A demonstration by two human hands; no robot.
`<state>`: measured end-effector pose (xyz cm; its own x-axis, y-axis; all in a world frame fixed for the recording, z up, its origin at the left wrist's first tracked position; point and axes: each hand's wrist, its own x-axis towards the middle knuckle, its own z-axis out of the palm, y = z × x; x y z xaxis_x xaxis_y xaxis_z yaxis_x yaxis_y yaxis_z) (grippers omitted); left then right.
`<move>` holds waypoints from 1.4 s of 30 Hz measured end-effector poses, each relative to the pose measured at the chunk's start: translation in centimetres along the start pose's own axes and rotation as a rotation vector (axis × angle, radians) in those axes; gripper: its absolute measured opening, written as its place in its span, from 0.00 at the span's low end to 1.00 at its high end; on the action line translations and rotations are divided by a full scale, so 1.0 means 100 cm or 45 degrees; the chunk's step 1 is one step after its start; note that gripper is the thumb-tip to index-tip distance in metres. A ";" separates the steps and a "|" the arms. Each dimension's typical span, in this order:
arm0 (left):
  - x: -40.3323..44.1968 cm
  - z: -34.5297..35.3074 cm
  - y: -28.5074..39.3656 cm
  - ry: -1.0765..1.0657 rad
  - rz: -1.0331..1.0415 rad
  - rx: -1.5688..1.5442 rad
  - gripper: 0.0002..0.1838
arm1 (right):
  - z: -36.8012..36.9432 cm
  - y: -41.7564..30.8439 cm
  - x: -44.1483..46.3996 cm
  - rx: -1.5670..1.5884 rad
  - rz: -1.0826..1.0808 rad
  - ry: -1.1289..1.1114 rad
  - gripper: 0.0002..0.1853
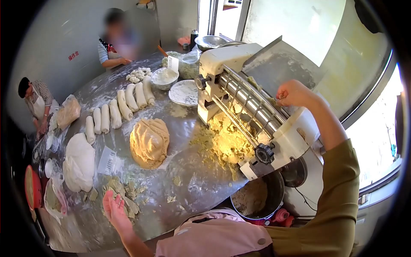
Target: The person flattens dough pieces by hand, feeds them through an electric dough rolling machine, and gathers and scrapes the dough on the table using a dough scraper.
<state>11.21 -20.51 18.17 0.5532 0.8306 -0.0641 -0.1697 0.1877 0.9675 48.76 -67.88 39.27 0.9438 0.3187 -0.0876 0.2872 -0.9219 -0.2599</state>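
Note:
My left hand [116,212] is low over the left of the metal table, fingers apart, beside flat broken pieces of greenish dough [128,192]. My right hand [293,93] is raised at the top of a white dough roller machine [229,55]. Its fingers are curled in above the steel rollers [250,100], and whatever they hold is hidden. Crumbly yellow dough [231,135] is heaped under the rollers and spills onto the table. A smooth tan lump of dough [150,143] sits between my hands, with a white plastic scraper [107,160] to its left.
A large white dough mass [79,162] and several white dough rolls [114,114] lie on the floured table [180,188]. Bowls of flour [165,79] stand behind. A metal pot [259,197] is below the machine. Two other people [40,100] work at the far side.

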 end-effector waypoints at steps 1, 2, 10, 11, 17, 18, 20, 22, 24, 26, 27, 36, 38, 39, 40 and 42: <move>0.001 0.006 0.001 0.007 -0.008 0.004 0.17 | -0.001 -0.003 -0.002 -0.003 0.039 -0.064 0.11; 0.003 0.011 0.001 0.015 -0.016 0.007 0.17 | 0.002 0.000 -0.002 -0.022 0.021 -0.025 0.10; 0.011 0.031 -0.010 -0.130 -0.012 0.063 0.17 | 0.009 -0.005 0.015 -0.127 0.034 -0.062 0.10; 0.010 0.033 -0.011 -0.115 -0.018 0.082 0.17 | 0.010 -0.004 0.017 -0.134 0.040 -0.061 0.10; 0.013 0.042 -0.020 -0.101 -0.074 0.090 0.16 | 0.022 0.004 0.029 -0.414 -0.156 0.056 0.09; 0.014 0.046 -0.019 -0.120 -0.077 0.079 0.16 | 0.025 0.004 0.035 -0.527 -0.195 0.075 0.10; 0.013 0.056 -0.019 -0.159 -0.084 0.053 0.16 | 0.031 0.006 0.040 -0.606 -0.214 0.092 0.10; 0.012 0.063 -0.019 -0.222 -0.075 0.034 0.16 | 0.033 0.008 0.043 -0.540 -0.192 0.093 0.10; 0.007 0.069 -0.019 -0.251 -0.062 0.045 0.16 | 0.035 0.012 0.044 -0.505 -0.193 0.127 0.10; 0.001 0.073 -0.016 -0.263 -0.041 0.098 0.16 | 0.040 0.014 0.046 -0.496 -0.171 0.124 0.10; 0.000 0.071 -0.018 -0.252 -0.035 0.103 0.17 | 0.042 0.015 0.048 -0.504 -0.146 0.110 0.10; 0.003 0.045 -0.019 -0.141 0.051 0.095 0.16 | 0.017 0.011 0.046 -0.369 -0.147 0.284 0.09; 0.002 0.044 -0.010 -0.088 0.086 0.087 0.16 | 0.009 -0.001 0.052 -0.337 -0.244 0.350 0.10; 0.001 0.046 -0.008 -0.067 0.077 0.079 0.15 | 0.008 -0.011 0.057 -0.278 -0.318 0.364 0.10; 0.000 0.047 -0.008 -0.047 0.068 0.070 0.15 | 0.006 -0.019 0.060 -0.221 -0.392 0.377 0.10; -0.001 0.046 -0.013 -0.051 0.052 0.074 0.15 | 0.023 -0.015 0.086 -0.091 -0.481 0.403 0.11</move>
<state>15.15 -23.24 18.08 0.5795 0.8149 -0.0152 -0.1458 0.1220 0.9818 56.09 -63.21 36.74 0.7715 0.5615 0.2992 0.6190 -0.7710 -0.1493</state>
